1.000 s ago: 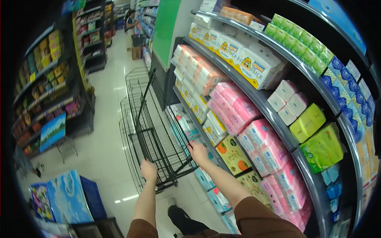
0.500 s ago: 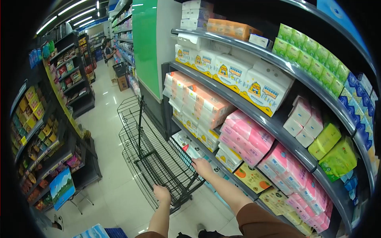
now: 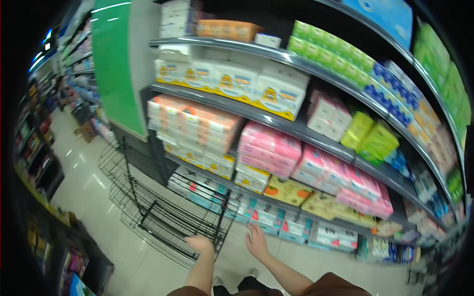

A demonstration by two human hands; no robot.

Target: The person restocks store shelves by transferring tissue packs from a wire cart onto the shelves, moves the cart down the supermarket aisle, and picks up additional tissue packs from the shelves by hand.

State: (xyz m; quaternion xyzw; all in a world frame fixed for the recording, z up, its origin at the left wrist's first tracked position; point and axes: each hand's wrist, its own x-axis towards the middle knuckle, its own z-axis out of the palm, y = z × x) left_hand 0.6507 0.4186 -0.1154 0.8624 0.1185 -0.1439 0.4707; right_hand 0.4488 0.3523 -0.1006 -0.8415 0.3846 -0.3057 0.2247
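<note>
A black wire shopping cart (image 3: 170,224) stands at the foot of the shelves, left of centre. My left hand (image 3: 200,243) is closed on the cart's near end. My right hand (image 3: 256,241) is off the cart, held in the air to its right, fingers loosely spread with nothing in them. Beyond that hand, packs of tissue with red triangles (image 3: 261,215) lie on the lowest level. Higher up are pink tissue packs (image 3: 269,150), peach-coloured packs (image 3: 195,116) and white-and-yellow packs with a cartoon duck (image 3: 232,84).
Green tissue packs (image 3: 331,55) and blue ones (image 3: 392,93) line an upper shelf. A green panel (image 3: 116,64) ends the shelving on the left. Dark racks of goods (image 3: 37,143) flank the aisle's other side, and a cardboard box (image 3: 87,132) sits farther down the pale tiled floor (image 3: 81,177).
My right hand has let go of the cart and moved away from it. The view has turned right, bringing more shelving into sight; my left hand stays at the cart.
</note>
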